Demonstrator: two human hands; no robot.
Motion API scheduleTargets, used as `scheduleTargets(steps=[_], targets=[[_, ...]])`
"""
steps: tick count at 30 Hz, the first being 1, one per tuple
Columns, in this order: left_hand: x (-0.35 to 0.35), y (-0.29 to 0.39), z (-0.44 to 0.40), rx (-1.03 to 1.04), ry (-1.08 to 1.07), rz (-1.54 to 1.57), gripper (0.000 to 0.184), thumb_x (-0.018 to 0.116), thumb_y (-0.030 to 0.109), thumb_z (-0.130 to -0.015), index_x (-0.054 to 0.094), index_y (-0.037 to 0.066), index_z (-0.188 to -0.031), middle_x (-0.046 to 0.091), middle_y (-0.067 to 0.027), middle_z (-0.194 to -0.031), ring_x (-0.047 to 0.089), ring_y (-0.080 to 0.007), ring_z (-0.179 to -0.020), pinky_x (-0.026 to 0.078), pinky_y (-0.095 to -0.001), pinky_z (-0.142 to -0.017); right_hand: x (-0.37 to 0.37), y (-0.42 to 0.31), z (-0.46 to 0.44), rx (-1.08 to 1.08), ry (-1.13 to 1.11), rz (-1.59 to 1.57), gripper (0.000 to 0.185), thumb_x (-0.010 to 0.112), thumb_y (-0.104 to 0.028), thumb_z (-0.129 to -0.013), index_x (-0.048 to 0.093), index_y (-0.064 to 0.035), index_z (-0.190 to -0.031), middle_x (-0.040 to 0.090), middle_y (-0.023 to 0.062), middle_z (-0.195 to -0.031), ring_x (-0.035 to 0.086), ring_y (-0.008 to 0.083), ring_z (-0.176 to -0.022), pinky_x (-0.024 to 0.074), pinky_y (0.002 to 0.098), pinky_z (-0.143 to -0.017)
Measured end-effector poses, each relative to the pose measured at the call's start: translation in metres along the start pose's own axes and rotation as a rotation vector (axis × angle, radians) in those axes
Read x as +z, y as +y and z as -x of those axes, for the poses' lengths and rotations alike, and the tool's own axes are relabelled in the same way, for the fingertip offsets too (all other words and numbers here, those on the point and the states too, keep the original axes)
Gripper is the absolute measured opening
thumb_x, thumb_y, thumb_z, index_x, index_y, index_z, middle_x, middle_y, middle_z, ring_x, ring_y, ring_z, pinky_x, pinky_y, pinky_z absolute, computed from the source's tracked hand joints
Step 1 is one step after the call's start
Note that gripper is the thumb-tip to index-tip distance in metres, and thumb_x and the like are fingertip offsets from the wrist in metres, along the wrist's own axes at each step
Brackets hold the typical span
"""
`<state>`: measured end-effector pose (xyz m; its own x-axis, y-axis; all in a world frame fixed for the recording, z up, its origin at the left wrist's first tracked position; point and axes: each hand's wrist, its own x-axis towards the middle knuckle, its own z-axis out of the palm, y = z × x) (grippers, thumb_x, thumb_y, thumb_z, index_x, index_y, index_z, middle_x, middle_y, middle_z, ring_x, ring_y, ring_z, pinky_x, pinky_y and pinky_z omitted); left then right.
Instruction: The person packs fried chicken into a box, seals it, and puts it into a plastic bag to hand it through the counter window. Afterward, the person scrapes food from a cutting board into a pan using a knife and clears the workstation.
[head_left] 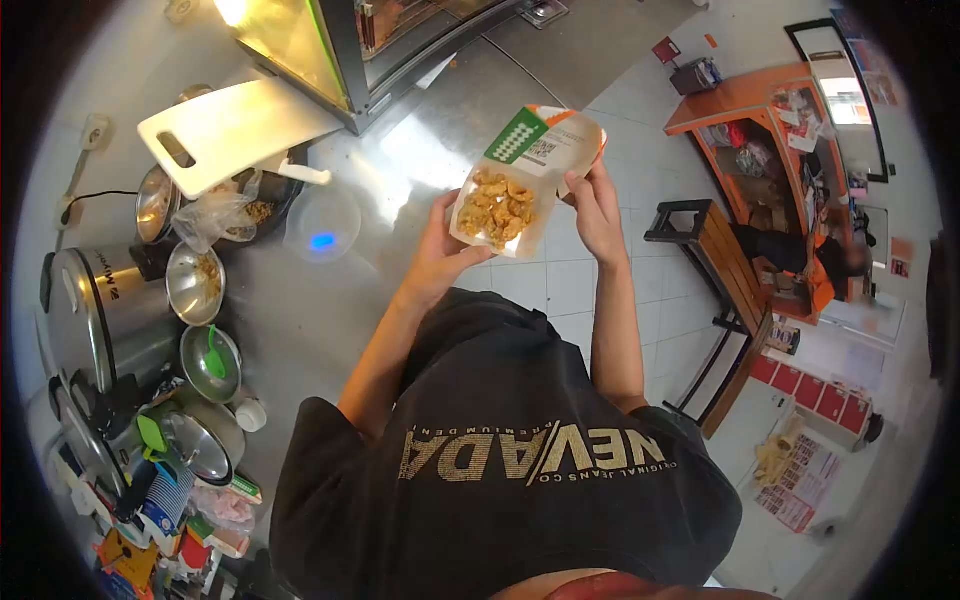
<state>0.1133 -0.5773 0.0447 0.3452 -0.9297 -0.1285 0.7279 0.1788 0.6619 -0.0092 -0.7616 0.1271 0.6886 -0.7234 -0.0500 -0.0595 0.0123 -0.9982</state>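
An opened paper takeaway box [540,240] with pieces of fried food [496,207] in its tray is held up in front of my chest. Around the tray's left side my left hand [440,243] is closed, with the thumb along the near edge. My right hand [597,215] grips the raised lid [560,145], which is printed in green, white and orange, at its right side. The fingers behind the cardboard are partly hidden.
Left of me, a steel counter [285,310] carries a white cutting board [235,130], a clear plastic lid [323,222], steel bowls [196,283] and a rice cooker [110,300]. A glass display case [340,60] stands ahead. Rightward are a wooden bench [735,280] and a person [825,265] by an orange cabinet.
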Motion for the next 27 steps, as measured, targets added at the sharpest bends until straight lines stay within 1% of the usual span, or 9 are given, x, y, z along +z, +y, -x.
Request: scheduleTargets(steps=[3,6,9,12,15,18,21,24,27], targets=[[0.003,0.006,-0.033,0.039,0.019,-0.061,0.087,0.071,-0.009,-0.081,0.019,0.006,-0.149,0.045,-0.0130,-0.140,0.050,-0.0233,-0.128,0.052,-0.0382,-0.098,-0.017,-0.001,-0.042,-0.028,-0.094,0.074,0.047,0.050,-0.023,-0.104,0.040,-0.0021,-0.145,0.057,0.0085,-0.130,0.057,0.0154,-0.114,0.0507,0.0352,-0.092],[0.006,0.008,-0.050,0.056,0.050,-0.057,0.086,0.071,-0.008,-0.081,0.019,0.005,-0.149,0.045,-0.0133,-0.139,0.050,-0.0229,-0.128,0.051,-0.0368,-0.098,-0.024,0.001,-0.077,0.058,-0.133,0.061,0.048,0.056,-0.023,-0.102,0.043,0.0004,-0.141,0.056,0.0112,-0.130,0.054,0.0156,-0.116,0.0522,0.0323,-0.087],[0.014,0.013,-0.064,0.044,0.096,-0.040,0.085,0.071,-0.007,-0.081,0.019,0.005,-0.148,0.046,-0.0135,-0.140,0.050,-0.0236,-0.128,0.049,-0.0375,-0.102,-0.016,-0.003,-0.097,-0.189,0.075,0.228,0.053,0.063,-0.026,-0.098,0.044,0.0036,-0.137,0.053,0.0141,-0.133,0.055,0.0169,-0.113,0.0542,0.0331,-0.081],[0.023,0.008,-0.080,0.101,0.171,-0.047,0.085,0.070,-0.007,-0.082,0.019,0.006,-0.149,0.047,-0.0134,-0.140,0.052,-0.0247,-0.128,0.047,-0.0389,-0.105,-0.028,-0.015,-0.109,-0.319,0.122,0.401,0.049,0.071,-0.025,-0.092,0.054,0.0015,-0.129,0.051,0.0162,-0.134,0.057,0.0208,-0.112,0.0546,0.0326,-0.075],[0.033,0.005,-0.095,0.182,0.222,-0.119,0.085,0.070,-0.007,-0.082,0.019,0.007,-0.149,0.048,-0.0136,-0.139,0.052,-0.0257,-0.128,0.046,-0.0404,-0.107,-0.043,-0.032,-0.117,-0.333,-0.016,0.569,0.033,0.075,-0.019,-0.087,0.068,-0.0056,-0.115,0.049,0.0168,-0.135,0.054,0.0286,-0.119,0.0537,0.0346,-0.081],[0.056,0.009,-0.107,0.242,0.280,-0.129,0.085,0.070,-0.007,-0.083,0.018,0.007,-0.149,0.049,-0.0144,-0.139,0.051,-0.0259,-0.129,0.045,-0.0410,-0.108,-0.057,-0.031,-0.134,-0.469,-0.192,0.761,0.018,0.076,-0.015,-0.083,0.076,-0.0124,-0.101,0.048,0.0180,-0.137,0.048,0.0354,-0.125,0.0493,0.0405,-0.094],[0.062,0.002,-0.117,0.248,0.326,-0.145,0.083,0.068,-0.009,-0.083,0.021,0.010,-0.149,0.044,-0.0133,-0.143,0.047,-0.0265,-0.134,0.046,-0.0442,-0.108,-0.059,-0.030,-0.152,-0.518,-0.308,0.790,0.017,0.075,-0.016,-0.083,0.077,-0.0152,-0.100,0.044,0.0193,-0.141,0.042,0.0377,-0.131,0.0412,0.0459,-0.105],[0.063,-0.002,-0.122,0.254,0.341,-0.152,0.083,0.068,-0.009,-0.084,0.020,0.010,-0.149,0.046,-0.0142,-0.142,0.048,-0.0263,-0.133,0.046,-0.0441,-0.108,-0.058,-0.023,-0.164,-0.489,-0.381,0.801,0.018,0.074,-0.017,-0.084,0.077,-0.0168,-0.102,0.038,0.0201,-0.146,0.039,0.0390,-0.134,0.0370,0.0477,-0.109],[0.064,-0.002,-0.123,0.262,0.365,-0.174,0.083,0.067,-0.010,-0.084,0.019,0.010,-0.149,0.047,-0.0153,-0.141,0.048,-0.0261,-0.132,0.046,-0.0439,-0.108,-0.061,-0.015,-0.176,-0.525,-0.440,0.827,0.018,0.073,-0.021,-0.087,0.076,-0.0160,-0.104,0.037,0.0197,-0.147,0.035,0.0399,-0.138,0.0371,0.0480,-0.109]])
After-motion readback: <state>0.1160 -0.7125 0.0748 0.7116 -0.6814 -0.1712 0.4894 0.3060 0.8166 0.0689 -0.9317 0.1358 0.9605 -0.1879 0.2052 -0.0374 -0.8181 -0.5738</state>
